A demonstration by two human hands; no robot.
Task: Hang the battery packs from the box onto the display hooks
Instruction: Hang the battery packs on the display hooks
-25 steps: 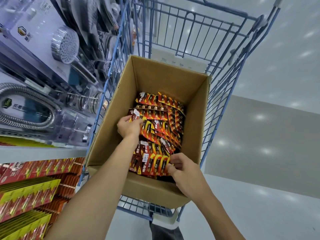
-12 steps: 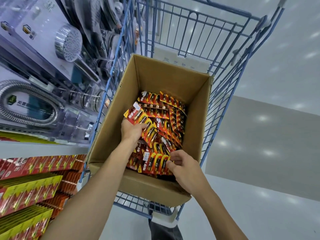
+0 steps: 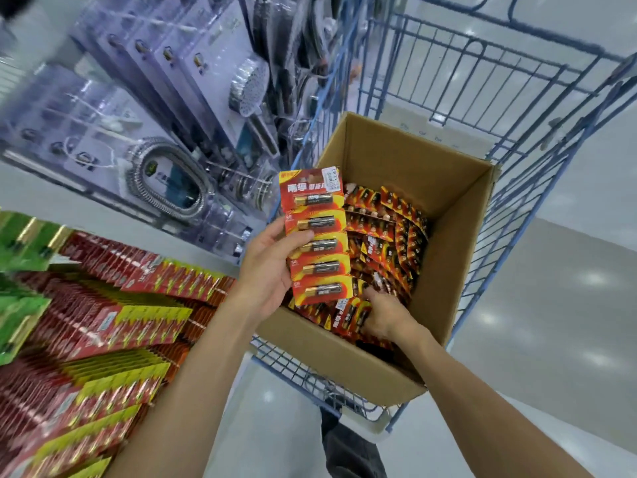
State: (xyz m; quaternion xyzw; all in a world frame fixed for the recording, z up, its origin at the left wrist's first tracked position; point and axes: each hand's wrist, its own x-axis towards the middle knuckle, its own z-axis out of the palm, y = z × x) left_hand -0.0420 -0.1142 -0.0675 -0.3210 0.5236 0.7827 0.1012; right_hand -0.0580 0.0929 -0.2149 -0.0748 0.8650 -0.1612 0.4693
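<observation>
A cardboard box [image 3: 444,243] sits in a blue wire cart and holds several red and yellow battery packs [image 3: 389,232]. My left hand [image 3: 272,267] grips a fanned stack of battery packs [image 3: 315,236], lifted above the box's left edge, its thumb on their left side. My right hand [image 3: 382,317] is down inside the near end of the box, fingers curled around more battery packs [image 3: 348,317] that lie there. Rows of hanging red and yellow battery packs [image 3: 113,326] fill the display at the lower left; the hooks themselves are hidden.
The blue wire cart [image 3: 489,98] surrounds the box, with its wall rising behind and to the right. Packaged shower heads and hoses [image 3: 172,132] hang on the shelf at the upper left. Pale shiny floor [image 3: 568,305] lies to the right.
My left hand has lifted a stack of battery packs up out of the box toward the left. My right hand stays low in the box's near end. The view has turned left toward the display.
</observation>
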